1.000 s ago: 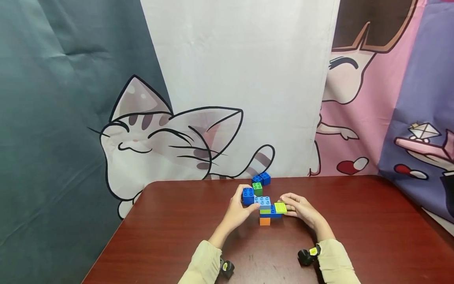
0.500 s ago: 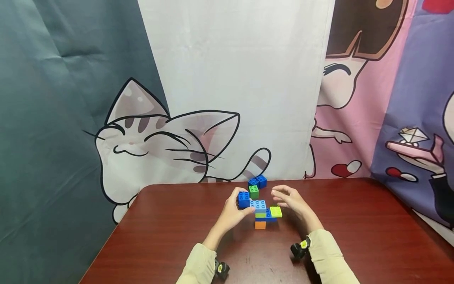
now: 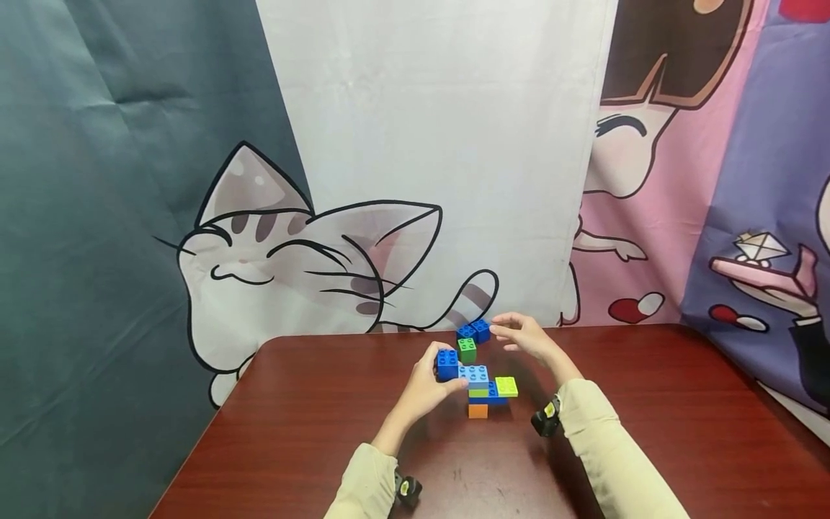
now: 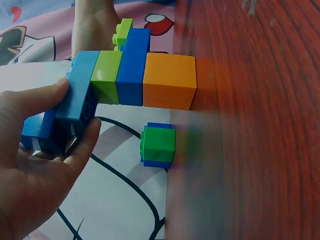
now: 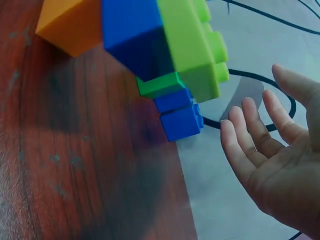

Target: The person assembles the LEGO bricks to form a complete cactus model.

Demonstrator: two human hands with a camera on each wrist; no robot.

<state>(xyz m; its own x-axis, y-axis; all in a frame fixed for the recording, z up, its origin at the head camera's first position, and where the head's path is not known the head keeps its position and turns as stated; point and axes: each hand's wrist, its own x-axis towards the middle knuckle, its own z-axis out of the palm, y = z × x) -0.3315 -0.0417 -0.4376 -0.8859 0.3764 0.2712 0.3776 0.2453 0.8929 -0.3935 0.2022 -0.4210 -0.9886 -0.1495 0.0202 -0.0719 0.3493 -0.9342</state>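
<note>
Though scuffed, table (image 3: pixel 311 432) before cartoon backdrop (image 3: pixel 447 144)

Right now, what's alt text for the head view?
The left hand grips a multicolored brick structure, orange brick lowest, on a brown table. The open right hand is beside two blue bricks near the far edge; a green brick sits nearer.

One left hand (image 3: pixel 421 387) and one right hand (image 3: pixel 530 337). By the left: one orange brick (image 4: pixel 169 81), one light blue brick (image 3: pixel 473 375), two blue bricks (image 3: pixel 447 367), two lime bricks (image 3: pixel 506 387). Near the right: two further blue bricks (image 3: pixel 480 332). Between them: one green brick (image 3: pixel 467 352).
</note>
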